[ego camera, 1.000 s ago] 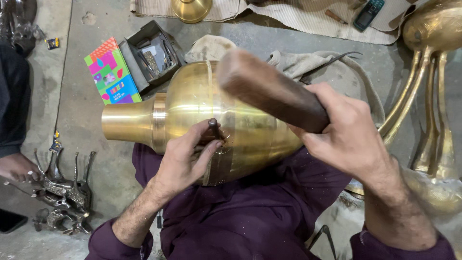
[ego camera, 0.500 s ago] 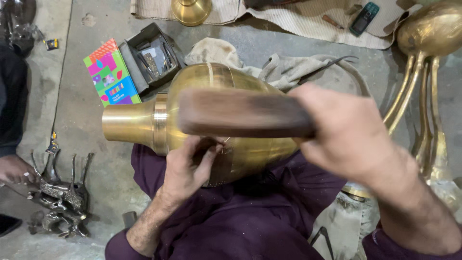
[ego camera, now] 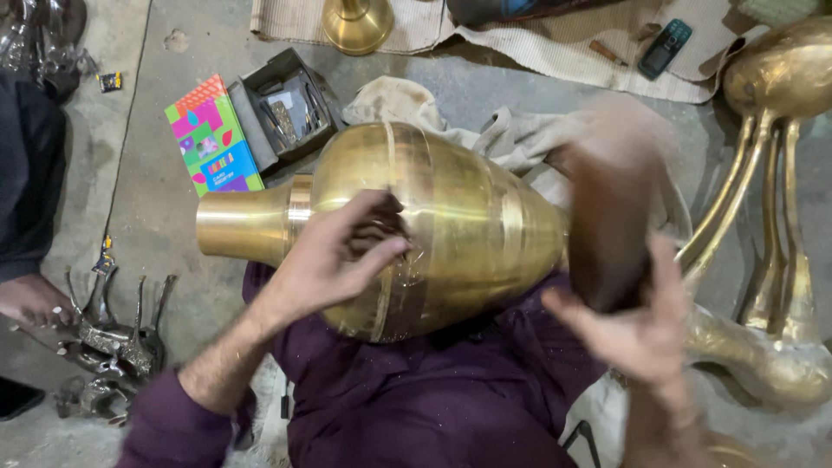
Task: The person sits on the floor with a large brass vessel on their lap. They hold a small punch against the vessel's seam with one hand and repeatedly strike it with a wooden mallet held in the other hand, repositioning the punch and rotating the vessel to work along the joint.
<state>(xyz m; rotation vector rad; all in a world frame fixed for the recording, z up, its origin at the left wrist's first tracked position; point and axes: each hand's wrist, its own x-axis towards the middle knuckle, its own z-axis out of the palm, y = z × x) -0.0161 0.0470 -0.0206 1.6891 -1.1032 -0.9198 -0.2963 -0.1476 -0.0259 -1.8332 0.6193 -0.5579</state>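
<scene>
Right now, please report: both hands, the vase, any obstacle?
Left hand pinching a small tool against brass vase on lap. Right hand gripping blurred wooden mallet. Nothing between mallet and vase.

The brass vase (ego camera: 433, 230) looked like polished yellow metal, glossy and smooth, with duller brushed bands round its body and fine scratch marks near the left hand (ego camera: 334, 256). The dark block (ego camera: 607, 234) in the right hand (ego camera: 637, 334) seemed to be matt brown wood, though blurred. Beneath lay crumpled beige cloth (ego camera: 511, 139), soft and matt, on a rough grey concrete floor (ego camera: 173, 225). The colourful box (ego camera: 212, 134) looked like glossy printed cardboard, and the purple garment (ego camera: 416, 399) was plain matt fabric.
</scene>
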